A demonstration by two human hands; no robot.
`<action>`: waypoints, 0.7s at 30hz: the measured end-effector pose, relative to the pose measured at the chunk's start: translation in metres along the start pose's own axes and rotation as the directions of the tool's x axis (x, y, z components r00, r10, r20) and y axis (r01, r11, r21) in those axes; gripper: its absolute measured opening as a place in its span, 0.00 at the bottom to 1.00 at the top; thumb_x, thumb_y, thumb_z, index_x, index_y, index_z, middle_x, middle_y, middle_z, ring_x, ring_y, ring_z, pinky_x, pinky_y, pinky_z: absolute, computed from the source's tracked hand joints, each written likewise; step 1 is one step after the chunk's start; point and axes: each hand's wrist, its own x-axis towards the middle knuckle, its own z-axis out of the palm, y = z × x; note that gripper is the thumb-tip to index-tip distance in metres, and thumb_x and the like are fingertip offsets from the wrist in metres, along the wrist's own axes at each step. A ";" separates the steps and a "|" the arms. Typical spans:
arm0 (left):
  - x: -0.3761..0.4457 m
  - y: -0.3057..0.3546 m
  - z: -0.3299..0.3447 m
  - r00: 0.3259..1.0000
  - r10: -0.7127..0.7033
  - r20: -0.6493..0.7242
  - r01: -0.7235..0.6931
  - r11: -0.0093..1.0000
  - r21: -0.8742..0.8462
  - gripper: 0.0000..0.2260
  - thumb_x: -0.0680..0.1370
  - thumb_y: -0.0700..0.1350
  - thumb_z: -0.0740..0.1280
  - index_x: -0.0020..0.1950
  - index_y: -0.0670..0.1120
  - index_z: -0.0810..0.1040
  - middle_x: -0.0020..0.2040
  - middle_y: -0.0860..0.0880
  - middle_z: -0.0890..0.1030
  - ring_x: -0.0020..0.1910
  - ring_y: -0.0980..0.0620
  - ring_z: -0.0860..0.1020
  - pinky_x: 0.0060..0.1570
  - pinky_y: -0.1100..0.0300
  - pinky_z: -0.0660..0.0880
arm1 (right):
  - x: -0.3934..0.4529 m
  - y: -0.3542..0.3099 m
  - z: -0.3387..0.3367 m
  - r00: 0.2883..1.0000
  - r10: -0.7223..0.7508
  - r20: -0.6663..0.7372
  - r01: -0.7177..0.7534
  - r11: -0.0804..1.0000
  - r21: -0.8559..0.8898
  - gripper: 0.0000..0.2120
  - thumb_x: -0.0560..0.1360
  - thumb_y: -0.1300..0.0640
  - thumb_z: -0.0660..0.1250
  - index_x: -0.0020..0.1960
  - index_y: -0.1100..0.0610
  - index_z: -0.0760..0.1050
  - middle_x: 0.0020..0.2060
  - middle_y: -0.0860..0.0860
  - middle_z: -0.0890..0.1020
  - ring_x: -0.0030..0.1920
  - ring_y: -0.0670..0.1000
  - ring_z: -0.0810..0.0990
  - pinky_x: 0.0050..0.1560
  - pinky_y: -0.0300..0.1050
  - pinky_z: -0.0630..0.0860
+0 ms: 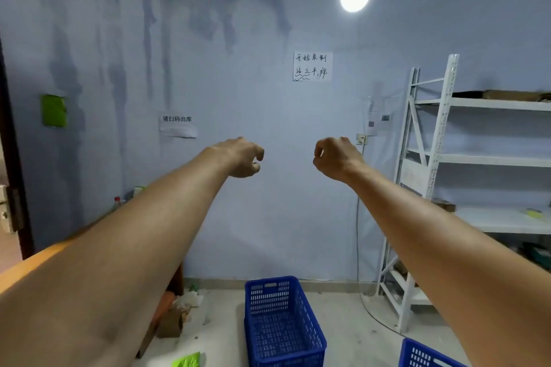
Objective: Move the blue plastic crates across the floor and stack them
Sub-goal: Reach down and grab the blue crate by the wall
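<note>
A blue plastic crate point(283, 322) with slotted walls stands on the concrete floor at the bottom centre, its long side running away from me towards the wall. A corner of a second blue crate point(426, 354) shows at the bottom right edge. Both my arms are stretched out forward at chest height, well above the crates. My left hand point(241, 158) and my right hand point(335, 158) hang with fingers loosely curled, holding nothing, about a hand's width apart.
A white metal shelf rack point(441, 158) stands at the right against the blue wall. A wooden table edge point(35, 262) and a cardboard box point(170, 322) are at the left. A cable point(357, 247) hangs down the wall. A dark door frame point(12, 158) is at far left.
</note>
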 end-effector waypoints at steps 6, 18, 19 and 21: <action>0.012 -0.010 0.003 1.000 0.023 0.005 -0.024 0.998 0.053 0.19 0.79 0.54 0.60 0.69 0.57 0.73 0.66 0.47 0.76 0.61 0.43 0.77 0.59 0.49 0.74 | 0.006 -0.014 0.001 1.000 0.009 -0.010 -0.010 0.995 -0.104 0.12 0.75 0.56 0.63 0.55 0.51 0.82 0.55 0.55 0.80 0.55 0.62 0.80 0.51 0.49 0.74; 0.106 -0.010 0.035 1.000 -0.004 0.023 0.004 0.999 0.035 0.18 0.78 0.54 0.60 0.69 0.58 0.73 0.64 0.50 0.77 0.60 0.45 0.77 0.58 0.50 0.75 | 0.082 0.029 0.053 0.999 0.013 0.047 -0.010 0.997 -0.075 0.14 0.76 0.55 0.63 0.59 0.49 0.81 0.57 0.53 0.78 0.53 0.59 0.77 0.50 0.48 0.68; 0.115 -0.009 0.038 0.999 -0.006 0.036 0.004 0.999 0.044 0.18 0.78 0.54 0.60 0.68 0.58 0.73 0.64 0.50 0.77 0.59 0.45 0.77 0.58 0.49 0.76 | 0.090 0.033 0.058 0.999 0.015 0.052 -0.011 0.998 -0.067 0.13 0.76 0.55 0.63 0.58 0.49 0.81 0.56 0.53 0.78 0.51 0.59 0.76 0.49 0.48 0.68; 0.131 -0.007 0.045 0.997 0.004 0.074 -0.010 0.997 0.072 0.18 0.77 0.55 0.61 0.66 0.58 0.74 0.63 0.50 0.77 0.59 0.45 0.77 0.58 0.48 0.76 | 0.105 0.040 0.071 0.998 0.016 0.065 -0.012 0.998 -0.055 0.12 0.76 0.55 0.63 0.56 0.49 0.82 0.54 0.53 0.77 0.50 0.58 0.76 0.49 0.48 0.70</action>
